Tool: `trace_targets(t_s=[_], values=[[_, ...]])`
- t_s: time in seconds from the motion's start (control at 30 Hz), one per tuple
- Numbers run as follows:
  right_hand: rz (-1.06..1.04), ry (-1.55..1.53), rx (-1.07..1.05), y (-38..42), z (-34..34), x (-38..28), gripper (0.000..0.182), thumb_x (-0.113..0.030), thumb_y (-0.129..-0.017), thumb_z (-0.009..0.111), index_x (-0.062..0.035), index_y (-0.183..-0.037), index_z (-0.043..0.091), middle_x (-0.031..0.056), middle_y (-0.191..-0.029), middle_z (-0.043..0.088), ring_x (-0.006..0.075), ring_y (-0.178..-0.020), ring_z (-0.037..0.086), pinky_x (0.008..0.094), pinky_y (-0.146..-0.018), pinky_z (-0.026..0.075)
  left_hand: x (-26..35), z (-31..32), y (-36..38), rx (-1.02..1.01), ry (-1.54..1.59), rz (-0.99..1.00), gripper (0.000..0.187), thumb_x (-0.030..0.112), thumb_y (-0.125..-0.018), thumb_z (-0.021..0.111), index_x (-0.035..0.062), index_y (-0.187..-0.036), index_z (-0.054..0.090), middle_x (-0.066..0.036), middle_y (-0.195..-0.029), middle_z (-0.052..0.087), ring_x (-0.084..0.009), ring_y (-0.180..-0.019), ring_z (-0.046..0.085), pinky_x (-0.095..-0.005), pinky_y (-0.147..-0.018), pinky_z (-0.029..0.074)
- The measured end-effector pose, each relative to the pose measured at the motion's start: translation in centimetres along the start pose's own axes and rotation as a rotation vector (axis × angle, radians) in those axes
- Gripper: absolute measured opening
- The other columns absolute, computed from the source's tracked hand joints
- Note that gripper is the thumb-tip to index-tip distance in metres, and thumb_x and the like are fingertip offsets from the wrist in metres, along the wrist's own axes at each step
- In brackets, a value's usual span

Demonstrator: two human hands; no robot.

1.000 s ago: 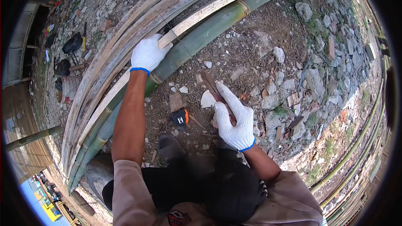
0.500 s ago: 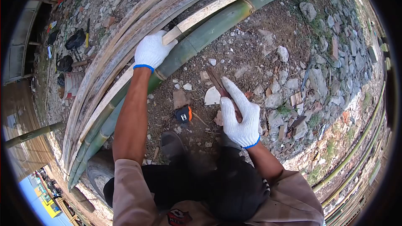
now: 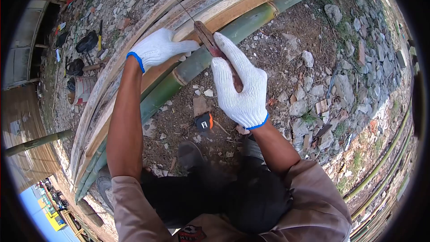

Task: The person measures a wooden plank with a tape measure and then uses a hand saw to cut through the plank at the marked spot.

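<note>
Two gloved hands were seen over a stack of bamboo. The right hand was clenched around one knife, forefinger laid along the handle, blade tip pointed toward 11 o'clock and set against the pale split bamboo strip. The left hand was pressed on the same strip just at 9 o'clock of the blade, fingers stretched toward the knife; whether anything was gripped by it could not be told. The strip was lain on top of one green bamboo pole, running from 7 o'clock to 1 o'clock. Several more split strips, at least three, were stacked beside it toward 10 o'clock. One tape measure, black and orange, was seen on the dirt at 6 o'clock of the right hand, well apart from it. One paint bucket was noted at 9 o'clock among scattered tools. Loose stones were spread over the ground toward 3 o'clock. More long poles were noted at 4 o'clock, count unclear.
</note>
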State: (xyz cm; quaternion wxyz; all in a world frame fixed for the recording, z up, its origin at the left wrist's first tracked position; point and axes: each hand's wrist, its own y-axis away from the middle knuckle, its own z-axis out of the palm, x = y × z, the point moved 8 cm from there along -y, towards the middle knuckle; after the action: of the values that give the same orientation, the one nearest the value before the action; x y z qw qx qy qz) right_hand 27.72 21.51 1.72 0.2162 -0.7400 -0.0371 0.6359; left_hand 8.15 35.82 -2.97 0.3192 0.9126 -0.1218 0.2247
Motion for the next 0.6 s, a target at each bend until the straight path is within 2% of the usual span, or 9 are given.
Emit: trace_targets(t_s=[0.03,0.1,0.2,0.23,0.3,0.4,0.43,0.53,0.6], values=[[-0.007,0.000,-0.005,-0.2,0.4,0.8,0.042,-0.016,-0.098,0.069,-0.0026,-0.138,0.064,0.0174,-0.097,0.078,0.0176,-0.065,0.074,0.0290,-0.062,0.056,0.1,-0.7,-0.3,0.013,0.006,-0.003,0.079,0.073,-0.079,0.076,-0.0051,-0.084,0.077,-0.016,-0.067,0.065,-0.0223,-0.063,0.059,-0.0460,-0.067,0.048],[-0.017,-0.009,-0.022,-0.3,0.9,2.3,0.043,-0.016,-0.098,0.069,-0.0043,-0.140,0.064,0.0168,-0.098,0.079,0.0143,-0.064,0.072,0.0279,-0.062,0.056,-0.9,-1.4,-0.9,0.008,-0.263,-0.181,0.084,0.076,-0.079,0.074,-0.0068,-0.090,0.077,-0.017,-0.075,0.069,-0.0236,-0.071,0.063,-0.0452,-0.073,0.050],[-0.086,0.006,0.012,-0.2,1.2,4.3,0.043,-0.017,-0.099,0.069,-0.0051,-0.140,0.064,0.0153,-0.098,0.079,0.0125,-0.063,0.070,0.0280,-0.062,0.056,-2.1,-0.4,-2.1,0.043,-0.174,-0.141,0.091,0.077,-0.081,0.071,-0.0115,-0.103,0.075,-0.021,-0.087,0.072,-0.0272,-0.082,0.067,-0.0442,-0.082,0.051],[0.009,0.008,-0.051,-0.3,1.5,5.1,0.042,-0.017,-0.100,0.068,-0.0038,-0.140,0.064,0.0159,-0.102,0.079,0.0143,-0.070,0.074,0.0289,-0.066,0.057,-2.5,-0.1,-2.5,0.042,-0.171,-0.134,0.091,0.077,-0.081,0.071,-0.0115,-0.103,0.075,-0.021,-0.087,0.072,-0.0272,-0.082,0.067,-0.0442,-0.082,0.051],[0.013,-0.013,-0.019,-1.1,2.4,6.4,0.041,-0.017,-0.100,0.068,-0.0032,-0.139,0.064,0.0167,-0.104,0.079,0.0151,-0.073,0.074,0.0292,-0.068,0.057,-2.5,-0.6,-2.8,0.188,-0.092,-0.025,0.093,0.077,-0.083,0.068,-0.0114,-0.112,0.072,-0.023,-0.097,0.073,-0.0300,-0.089,0.069,-0.0425,-0.088,0.051],[-0.017,-0.059,0.035,-2.9,3.5,7.6,0.038,-0.018,-0.101,0.067,-0.0015,-0.135,0.066,0.0182,-0.109,0.078,0.0172,-0.082,0.076,0.0301,-0.074,0.057,-3.8,-1.1,-3.8,0.263,-0.087,-0.088,0.087,0.073,-0.085,0.069,-0.0094,-0.114,0.074,-0.024,-0.101,0.075,-0.0308,-0.091,0.071,-0.0415,-0.089,0.051],[-0.026,-0.060,0.031,-3.2,3.5,7.7,0.037,-0.019,-0.101,0.067,-0.0015,-0.134,0.067,0.0184,-0.109,0.078,0.0172,-0.086,0.076,0.0305,-0.076,0.058,-4.1,-1.0,-3.8,0.151,-0.089,-0.169,0.084,0.071,-0.087,0.068,-0.0066,-0.119,0.074,-0.024,-0.107,0.076,-0.0282,-0.098,0.072,-0.0392,-0.093,0.051],[0.058,-0.009,-0.030,-2.9,2.6,5.8,0.037,-0.019,-0.102,0.067,-0.0012,-0.134,0.067,0.0201,-0.112,0.077,0.0208,-0.099,0.078,0.0327,-0.081,0.059,-4.5,-0.6,-3.7,0.048,0.011,-0.117,0.084,0.071,-0.090,0.066,-0.0054,-0.124,0.074,-0.025,-0.115,0.075,-0.0265,-0.105,0.071,-0.0385,-0.098,0.051],[-0.059,-0.001,0.068,-2.4,1.1,3.9,0.038,-0.018,-0.102,0.066,-0.0012,-0.135,0.066,0.0195,-0.113,0.078,0.0217,-0.103,0.078,0.0321,-0.083,0.059,-4.4,-0.9,-3.8,0.112,0.076,-0.035,0.090,0.076,-0.092,0.059,-0.0067,-0.123,0.073,-0.025,-0.117,0.075,-0.0263,-0.107,0.071,-0.0392,-0.099,0.050]])
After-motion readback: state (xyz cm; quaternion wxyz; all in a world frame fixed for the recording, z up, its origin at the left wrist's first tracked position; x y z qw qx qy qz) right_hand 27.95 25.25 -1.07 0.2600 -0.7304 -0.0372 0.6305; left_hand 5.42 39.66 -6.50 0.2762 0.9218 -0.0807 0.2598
